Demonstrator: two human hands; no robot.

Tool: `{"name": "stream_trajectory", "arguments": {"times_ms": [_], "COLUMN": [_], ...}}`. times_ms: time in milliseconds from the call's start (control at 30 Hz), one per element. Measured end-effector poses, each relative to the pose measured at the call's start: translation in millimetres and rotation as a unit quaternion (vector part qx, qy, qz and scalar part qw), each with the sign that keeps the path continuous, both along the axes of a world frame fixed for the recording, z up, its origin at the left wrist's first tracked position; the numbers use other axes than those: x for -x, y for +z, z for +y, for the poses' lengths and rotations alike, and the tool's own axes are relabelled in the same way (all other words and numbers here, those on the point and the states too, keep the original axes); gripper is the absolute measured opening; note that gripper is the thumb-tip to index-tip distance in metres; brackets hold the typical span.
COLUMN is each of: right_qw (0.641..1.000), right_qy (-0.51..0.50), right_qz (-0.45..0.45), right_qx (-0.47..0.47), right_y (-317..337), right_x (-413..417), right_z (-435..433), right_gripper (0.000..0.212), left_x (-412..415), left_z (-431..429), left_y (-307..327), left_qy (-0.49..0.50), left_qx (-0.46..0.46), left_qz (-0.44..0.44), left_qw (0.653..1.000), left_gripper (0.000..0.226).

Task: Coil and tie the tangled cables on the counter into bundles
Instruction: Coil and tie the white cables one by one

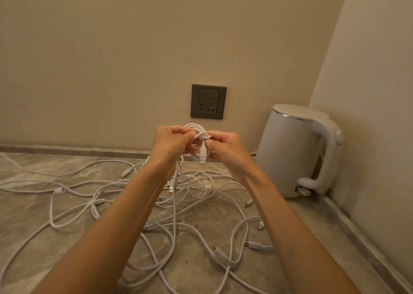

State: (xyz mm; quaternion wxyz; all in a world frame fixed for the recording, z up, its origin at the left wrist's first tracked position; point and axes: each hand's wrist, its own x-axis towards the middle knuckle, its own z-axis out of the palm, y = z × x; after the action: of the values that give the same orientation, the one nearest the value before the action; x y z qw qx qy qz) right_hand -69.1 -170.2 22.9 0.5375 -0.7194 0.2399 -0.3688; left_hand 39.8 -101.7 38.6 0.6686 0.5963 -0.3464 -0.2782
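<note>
Pinching one cable coil (194, 127), two hands (171, 144) (226, 151)

Dim, warm yellowish indoor light, soft and even. The kettle (290, 150) casts a faint shadow into the corner; its lid rim glints. Wide-angle bending at edges; nearest cables (222, 256) look soft.

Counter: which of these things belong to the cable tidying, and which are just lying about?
Part of the job: coil, gripped by left hand and right hand; loose cables on the counter.
Just lying about: kettle; socket.
</note>
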Motion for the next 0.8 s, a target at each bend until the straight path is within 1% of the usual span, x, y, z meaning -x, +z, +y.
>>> {"name": "stream_trajectory", "arguments": {"times_ms": [100, 167, 267, 333, 400, 467, 567, 633, 733, 800], "right_qw": [0.999, 0.999, 1.0, 1.0, 1.0, 0.998, 0.99, 0.986, 0.986, 0.99], "right_qy": [0.026, 0.025, 0.016, 0.011, -0.005, -0.035, -0.088, -0.115, -0.134, -0.127], "right_qz": [-0.008, -0.013, -0.012, -0.013, -0.007, 0.013, 0.038, 0.028, -0.003, -0.015], "right_qx": [-0.025, -0.02, -0.016, -0.012, 0.008, 0.044, 0.102, 0.121, 0.101, 0.06], "right_y": [-0.7, -2.3, -3.5, -2.4, -1.6, -3.3, -8.2, -10.4, -12.5, -13.2], "right_x": [1.7, 2.6, 3.7, 3.9, 3.2, 0.2, -5.8, -8.5, -10.4, -10.7], "right_z": [-0.7, -1.6, -4.4, -5.0, -4.6, -4.7, -4.2, -2.0, 0.9, 0.5], "right_gripper": [0.025, 0.024, 0.02, 0.016, 0.013, 0.011, 0.011, 0.012, 0.01, 0.013], "left_x": [0.1, 1.6, 3.6, 3.4, 2.6, 1.8, 0.5, 0.1, 3.5, 6.6], "left_z": [-0.2, -0.3, -0.9, -1.1, -1.4, -1.8, -2.7, -4.5, -7.6, -9.0], "left_y": [-0.1, -1.3, -2.9, -3.0, -3.1, -2.8, -3.8, -4.9, -6.9, -8.8], "left_qy": [-0.006, -0.006, -0.007, 0.003, 0.01, 0.008, -0.007, -0.014, -0.002, 0.019], "left_qx": [0.01, 0.014, 0.016, 0.009, 0.01, 0.008, 0.016, 0.023, 0.03, 0.039], "left_qz": [-0.003, -0.015, -0.018, -0.045, -0.077, -0.092, -0.083, -0.066, -0.05, -0.069], "left_qw": [1.0, 1.0, 1.0, 0.999, 0.997, 0.996, 0.996, 0.997, 0.998, 0.997], "left_gripper": [0.006, 0.01, 0.007, 0.006, 0.007, 0.008, 0.011, 0.013, 0.019, 0.024]}}
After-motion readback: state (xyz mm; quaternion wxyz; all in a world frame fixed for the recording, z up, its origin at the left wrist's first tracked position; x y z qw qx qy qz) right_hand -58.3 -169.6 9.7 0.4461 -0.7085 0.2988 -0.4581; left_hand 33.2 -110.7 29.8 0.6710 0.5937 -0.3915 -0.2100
